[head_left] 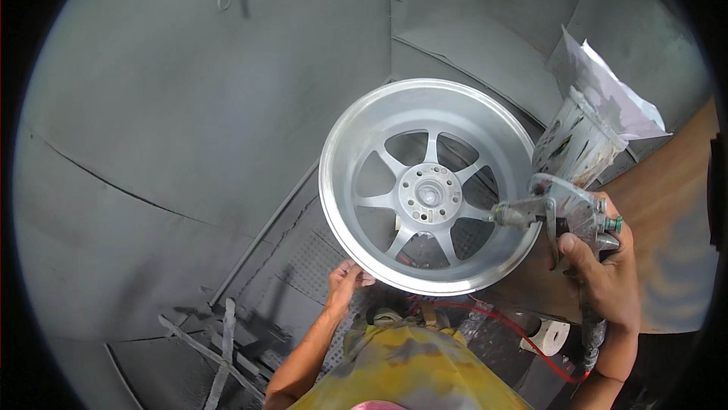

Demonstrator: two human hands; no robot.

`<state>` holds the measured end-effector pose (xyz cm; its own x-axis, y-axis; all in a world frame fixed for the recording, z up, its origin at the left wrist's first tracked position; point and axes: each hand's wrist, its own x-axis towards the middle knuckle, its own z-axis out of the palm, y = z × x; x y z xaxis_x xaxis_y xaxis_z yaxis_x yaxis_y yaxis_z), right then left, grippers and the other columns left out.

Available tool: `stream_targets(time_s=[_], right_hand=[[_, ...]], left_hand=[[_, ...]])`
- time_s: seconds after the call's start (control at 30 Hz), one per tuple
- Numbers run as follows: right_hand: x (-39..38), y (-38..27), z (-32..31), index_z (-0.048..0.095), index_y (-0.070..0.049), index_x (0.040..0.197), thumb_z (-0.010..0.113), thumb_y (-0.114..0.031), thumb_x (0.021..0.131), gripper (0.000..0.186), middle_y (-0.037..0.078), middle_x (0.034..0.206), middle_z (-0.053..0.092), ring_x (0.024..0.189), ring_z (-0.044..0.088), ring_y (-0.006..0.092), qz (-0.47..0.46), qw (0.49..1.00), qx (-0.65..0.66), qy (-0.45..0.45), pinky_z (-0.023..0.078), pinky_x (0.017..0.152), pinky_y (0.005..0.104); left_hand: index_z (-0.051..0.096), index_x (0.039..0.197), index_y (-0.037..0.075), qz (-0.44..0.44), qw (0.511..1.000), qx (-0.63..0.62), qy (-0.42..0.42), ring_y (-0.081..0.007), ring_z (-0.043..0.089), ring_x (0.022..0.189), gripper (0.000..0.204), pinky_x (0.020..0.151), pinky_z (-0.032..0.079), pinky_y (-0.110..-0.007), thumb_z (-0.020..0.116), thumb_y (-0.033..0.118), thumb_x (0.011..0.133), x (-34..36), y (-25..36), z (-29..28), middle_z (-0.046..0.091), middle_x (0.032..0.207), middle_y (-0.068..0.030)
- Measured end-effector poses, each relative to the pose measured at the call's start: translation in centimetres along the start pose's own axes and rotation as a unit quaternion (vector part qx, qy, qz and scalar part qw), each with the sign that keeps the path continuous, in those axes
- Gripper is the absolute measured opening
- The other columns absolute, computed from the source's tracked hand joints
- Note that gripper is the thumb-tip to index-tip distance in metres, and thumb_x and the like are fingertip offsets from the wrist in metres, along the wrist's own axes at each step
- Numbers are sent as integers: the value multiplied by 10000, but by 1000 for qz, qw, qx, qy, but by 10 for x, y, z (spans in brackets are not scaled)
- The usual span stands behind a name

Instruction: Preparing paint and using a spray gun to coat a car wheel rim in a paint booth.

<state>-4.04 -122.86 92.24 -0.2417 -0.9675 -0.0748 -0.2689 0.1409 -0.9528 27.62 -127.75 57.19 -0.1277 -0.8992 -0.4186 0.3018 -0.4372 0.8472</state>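
Observation:
A silver alloy car wheel (429, 195) without a tyre faces up in front of me, its spokes spreading from a hub ringed with bolt holes. At its near left edge, my left hand (346, 286) is closed on the rim, with some fingertips tucked out of sight beneath it. My right hand (608, 277) is wrapped round the handle of a paint-spattered spray gun (565, 204). The nozzle points left, over the right side of the wheel. On top of the gun sits a paint-streaked cup (578, 137) with a white sheet (610, 92) at its mouth.
Grey, overspray-coated sheeting (189, 92) lines the walls. A brown panel (667, 220) stands at the right. From the gun a red hose (523, 334) curves past a white roll (547, 336). Crossed bars (224, 353) lie at lower left, beside a studded floor mat (311, 262).

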Motion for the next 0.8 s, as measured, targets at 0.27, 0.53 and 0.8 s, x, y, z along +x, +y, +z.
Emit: stream_targets(time_s=[0.27,0.53,0.8], right_hand=[[2,-2,12,574,-38,1179,687,-133,932,288,15,836,662,668,637,74,-12,999,23,25,424,438,184],[4,-6,14,567,-37,1194,667,-142,947,287,11,794,656,632,606,47,-56,995,4,76,406,434,179],[-4,-15,3,557,-19,1190,711,-119,900,343,38,836,663,653,652,99,-19,1000,16,6,419,433,190]], left_hand=[[642,1059,-19,24,999,8,39,-165,677,802,208,765,580,-313,554,162,1007,15,14,-3,701,932,-88],[645,1025,-8,25,997,27,73,-148,664,801,193,751,572,-307,576,171,1007,22,22,-2,687,923,-70],[635,1059,-25,28,997,45,54,-159,675,804,225,754,571,-311,582,187,1008,19,26,-1,700,934,-84]])
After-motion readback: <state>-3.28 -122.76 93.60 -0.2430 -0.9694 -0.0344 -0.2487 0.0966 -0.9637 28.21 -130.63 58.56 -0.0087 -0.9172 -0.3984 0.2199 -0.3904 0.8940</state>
